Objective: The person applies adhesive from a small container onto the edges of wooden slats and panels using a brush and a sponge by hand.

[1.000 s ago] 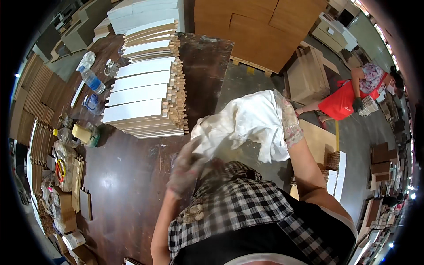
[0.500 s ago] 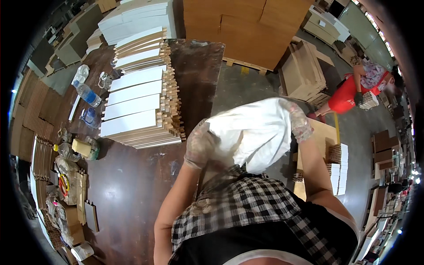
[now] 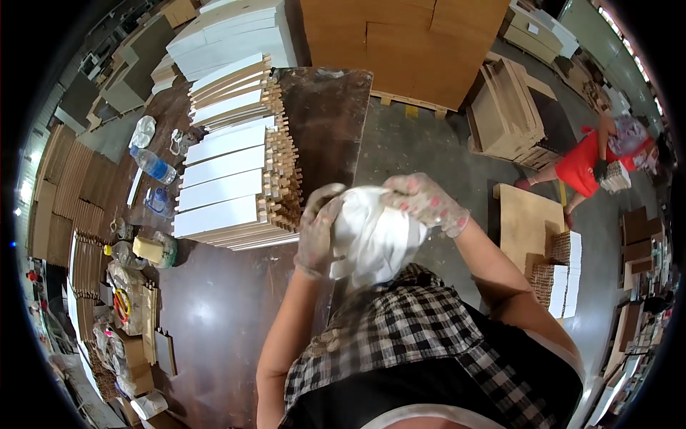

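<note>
A crumpled white cloth (image 3: 379,239) is bunched up between my two gloved hands, in front of my checked apron. My left hand (image 3: 319,227) grips its left side, fingers curled over the upper edge. At the upper right of the bundle, my right hand (image 3: 429,202) has its fingers closed on the fabric. Both hands wear pale work gloves, the right one showing pink spots. Just beyond my left hand, stacked white-faced boards (image 3: 221,182) with wooden pegs along their right ends lie on the dark table (image 3: 214,307).
Bottles (image 3: 151,164) and a yellow block (image 3: 148,249) stand on the table's left side. Large brown boxes (image 3: 404,46) rise beyond it. At right, a person in a red apron (image 3: 582,164) carries white pieces near a pallet (image 3: 525,214) holding stacked pieces.
The spread cloth has been gathered into a smaller bundle. My right hand has moved left, nearer my left hand. The person in red has shifted slightly right.
</note>
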Demonstrator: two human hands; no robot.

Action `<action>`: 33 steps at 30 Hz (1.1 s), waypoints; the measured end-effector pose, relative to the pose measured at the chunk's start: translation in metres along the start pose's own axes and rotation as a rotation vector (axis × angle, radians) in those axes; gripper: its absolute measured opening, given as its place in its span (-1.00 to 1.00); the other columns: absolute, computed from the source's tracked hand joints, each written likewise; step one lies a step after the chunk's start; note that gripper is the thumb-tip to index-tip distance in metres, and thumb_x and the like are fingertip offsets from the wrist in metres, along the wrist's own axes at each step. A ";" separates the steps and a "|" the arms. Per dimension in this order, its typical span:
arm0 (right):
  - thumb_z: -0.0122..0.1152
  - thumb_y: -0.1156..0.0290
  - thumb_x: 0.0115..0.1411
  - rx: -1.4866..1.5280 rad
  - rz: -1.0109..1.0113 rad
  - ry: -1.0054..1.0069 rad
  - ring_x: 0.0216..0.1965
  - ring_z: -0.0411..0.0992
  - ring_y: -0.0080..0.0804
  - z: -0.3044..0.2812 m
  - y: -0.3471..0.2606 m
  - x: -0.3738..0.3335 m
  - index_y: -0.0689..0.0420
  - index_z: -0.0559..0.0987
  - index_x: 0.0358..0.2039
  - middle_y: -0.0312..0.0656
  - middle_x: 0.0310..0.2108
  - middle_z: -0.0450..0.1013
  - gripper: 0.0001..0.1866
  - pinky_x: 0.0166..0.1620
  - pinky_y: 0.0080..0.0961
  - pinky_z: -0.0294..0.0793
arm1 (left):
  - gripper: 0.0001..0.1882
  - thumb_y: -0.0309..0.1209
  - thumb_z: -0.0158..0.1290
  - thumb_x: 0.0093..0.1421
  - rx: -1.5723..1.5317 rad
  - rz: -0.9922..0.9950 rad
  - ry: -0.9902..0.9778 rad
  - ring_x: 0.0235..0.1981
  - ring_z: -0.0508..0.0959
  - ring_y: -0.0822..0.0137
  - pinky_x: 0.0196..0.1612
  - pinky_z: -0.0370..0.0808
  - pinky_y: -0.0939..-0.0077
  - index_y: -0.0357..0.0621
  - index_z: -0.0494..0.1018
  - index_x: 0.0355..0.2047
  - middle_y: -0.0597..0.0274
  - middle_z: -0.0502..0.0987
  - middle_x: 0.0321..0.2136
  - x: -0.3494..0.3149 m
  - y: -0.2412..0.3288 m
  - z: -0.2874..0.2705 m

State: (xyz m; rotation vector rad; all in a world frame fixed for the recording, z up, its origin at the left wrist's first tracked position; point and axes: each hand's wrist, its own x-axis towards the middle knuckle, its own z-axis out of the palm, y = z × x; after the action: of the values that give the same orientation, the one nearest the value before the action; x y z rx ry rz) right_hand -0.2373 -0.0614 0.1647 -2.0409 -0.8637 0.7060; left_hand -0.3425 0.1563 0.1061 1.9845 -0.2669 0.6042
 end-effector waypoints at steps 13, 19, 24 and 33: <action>-0.25 0.34 0.34 1.357 0.112 0.374 0.00 0.42 -0.29 0.069 0.041 0.001 0.35 0.35 0.06 -0.04 -0.01 0.42 -0.59 0.11 -0.36 0.41 | -0.37 -0.22 -0.02 0.27 -0.928 -0.859 -0.045 0.06 0.39 0.21 0.10 0.38 0.39 -0.13 0.06 0.27 0.07 0.28 0.13 -0.041 0.012 0.033; 0.15 0.36 0.18 0.283 -0.019 0.445 0.02 0.38 -0.33 0.060 0.069 -0.003 0.21 0.32 0.14 -0.09 0.04 0.37 -0.48 0.04 -0.49 0.37 | -0.43 -0.45 0.14 0.12 -0.971 -0.729 0.036 -0.11 0.49 0.38 -0.06 0.46 0.59 -0.35 0.25 0.13 0.19 0.47 -0.08 -0.058 -0.014 0.045; 0.45 0.28 -0.08 -0.155 -0.435 0.338 0.21 0.22 -0.26 0.036 -0.023 -0.009 0.15 0.25 0.21 -0.04 0.18 0.25 -0.15 0.22 -0.32 0.22 | -0.40 -0.44 0.20 -0.02 -0.323 -0.533 -0.294 -0.07 0.49 0.28 0.05 0.40 0.50 -0.32 0.33 0.06 0.11 0.49 -0.06 -0.074 -0.022 0.030; 0.45 0.25 -0.07 0.323 0.016 -0.030 -0.12 0.47 -0.40 0.057 0.030 -0.006 0.13 0.48 -0.01 -0.12 -0.15 0.52 -0.41 0.00 -0.50 0.43 | -0.49 -0.48 0.16 0.11 -0.623 -0.595 -0.034 -0.14 0.48 0.39 -0.06 0.46 0.55 -0.25 0.30 0.08 0.16 0.48 -0.11 -0.063 0.024 -0.006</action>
State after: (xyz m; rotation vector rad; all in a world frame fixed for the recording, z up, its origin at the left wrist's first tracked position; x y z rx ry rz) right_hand -0.2721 -0.0537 0.1105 -1.7536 -0.7000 0.8299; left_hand -0.4083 0.1458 0.0935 1.3654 0.1142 0.0778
